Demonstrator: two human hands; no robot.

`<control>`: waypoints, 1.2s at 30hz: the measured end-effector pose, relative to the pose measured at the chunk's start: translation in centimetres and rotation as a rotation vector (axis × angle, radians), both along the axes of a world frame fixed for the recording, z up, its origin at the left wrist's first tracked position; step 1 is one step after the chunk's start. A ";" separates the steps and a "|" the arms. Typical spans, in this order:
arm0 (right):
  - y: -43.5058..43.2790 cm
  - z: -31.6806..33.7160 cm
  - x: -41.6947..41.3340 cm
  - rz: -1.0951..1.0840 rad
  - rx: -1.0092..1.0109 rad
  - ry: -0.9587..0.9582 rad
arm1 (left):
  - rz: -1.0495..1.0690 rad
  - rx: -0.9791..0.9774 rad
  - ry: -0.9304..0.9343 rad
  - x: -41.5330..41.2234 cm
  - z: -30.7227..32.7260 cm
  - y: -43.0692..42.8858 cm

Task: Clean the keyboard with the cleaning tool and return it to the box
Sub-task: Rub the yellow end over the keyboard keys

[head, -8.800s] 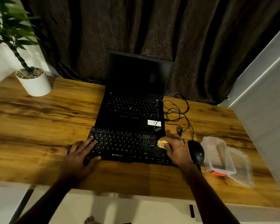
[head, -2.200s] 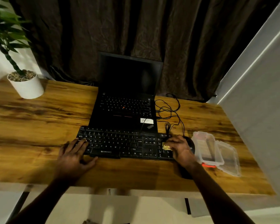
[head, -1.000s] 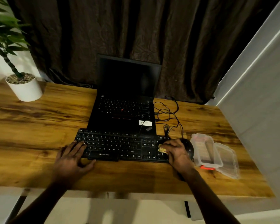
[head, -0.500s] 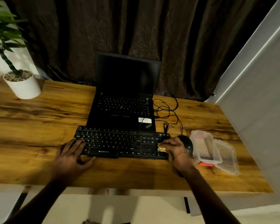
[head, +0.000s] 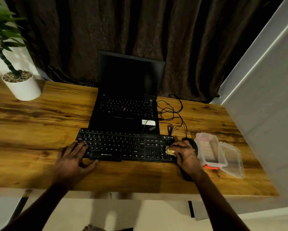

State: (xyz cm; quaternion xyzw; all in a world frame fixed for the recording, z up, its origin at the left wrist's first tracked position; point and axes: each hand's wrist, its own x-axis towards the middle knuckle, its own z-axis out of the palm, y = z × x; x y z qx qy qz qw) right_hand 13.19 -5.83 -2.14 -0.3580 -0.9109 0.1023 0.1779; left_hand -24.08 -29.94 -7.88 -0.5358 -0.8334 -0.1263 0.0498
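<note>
Black plastic keyboard, white lettering; soft yellow cleaning lump; clear plastic box with an orange-red clip; golden wooden table streaked dark brown; white round pot, green leaves

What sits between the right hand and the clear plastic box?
A black mouse, partly hidden by the right hand gripping the yellow cleaning tool, sits beside the clear box; the head view shows it.

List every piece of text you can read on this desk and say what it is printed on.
"ZEBRONICS": on the front edge of the black keyboard, just below the space bar.
Keyboard key legends: white characters, too small to quote reliably.
White sticker on the laptop palm rest: blurred, unreadable.
Laptop key legends: too small to read.
</note>
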 end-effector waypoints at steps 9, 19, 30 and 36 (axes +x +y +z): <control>1.7 -0.4 3.0 -0.062 -0.028 -0.081 | -0.001 0.017 0.022 0.4 0.2 0.0; 0.5 -0.9 1.1 0.025 -0.035 -0.020 | -0.004 0.013 0.015 0.3 -0.1 0.1; -1.2 0.1 -0.6 0.087 0.017 0.003 | -0.001 0.019 0.019 0.2 -0.2 0.1; -1.2 -0.2 0.7 0.077 -0.013 -0.072 | -0.005 0.002 0.016 0.1 0.0 0.3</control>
